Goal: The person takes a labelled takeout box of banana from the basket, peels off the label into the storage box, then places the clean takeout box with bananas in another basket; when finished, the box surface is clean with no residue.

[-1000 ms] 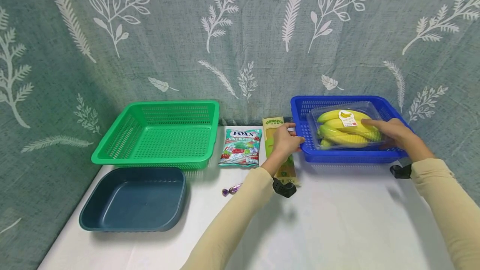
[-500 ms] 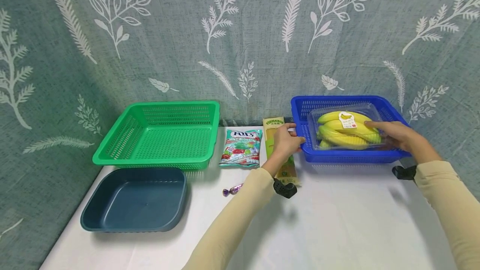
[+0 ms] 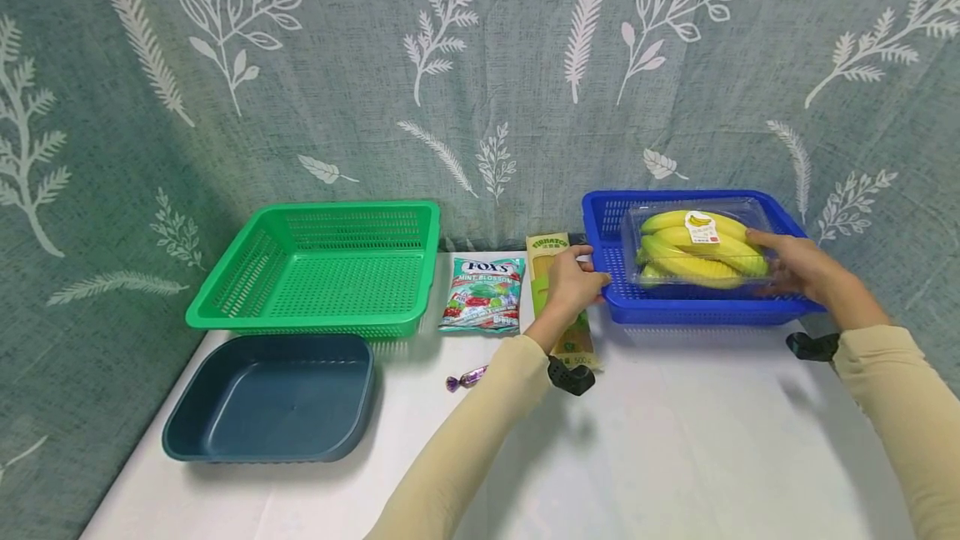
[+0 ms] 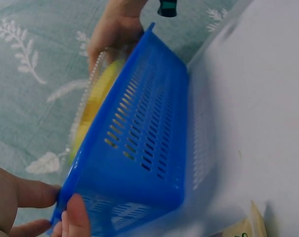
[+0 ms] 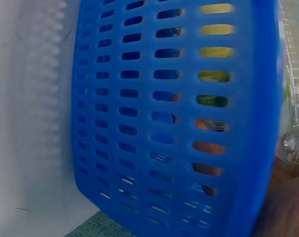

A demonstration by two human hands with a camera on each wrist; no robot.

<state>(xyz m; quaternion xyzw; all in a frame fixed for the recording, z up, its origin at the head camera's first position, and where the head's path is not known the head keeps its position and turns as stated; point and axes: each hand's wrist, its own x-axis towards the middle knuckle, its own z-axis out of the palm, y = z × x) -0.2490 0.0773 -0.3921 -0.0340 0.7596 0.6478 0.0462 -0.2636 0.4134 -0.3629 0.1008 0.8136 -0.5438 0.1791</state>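
Note:
In the head view, my left hand [image 3: 572, 283] pinches the left rim of a blue perforated basket [image 3: 697, 314]. The left wrist view shows the thumb on one side of that rim and fingers on the other. My right hand [image 3: 808, 272] grips the right end of a clear plastic box of bananas [image 3: 693, 250], which has a white label on top. This box sits raised and slightly tilted inside the basket, its upper part above the rim. In the right wrist view, bananas [image 5: 216, 52] show through the basket's slots; the right fingers' undersides are partly hidden.
A long yellow-green packet [image 3: 576, 348] lies partly under my left hand. Left of it are a bag of Fox's candies [image 3: 482, 297] and a purple-wrapped candy [image 3: 467, 378]. A green basket [image 3: 307, 326] and a dark blue tub [image 3: 266, 455] stand at the left.
The banana box has risen in the basket and shifted a little to the right with my right hand. My left hand stays at the basket's rim.

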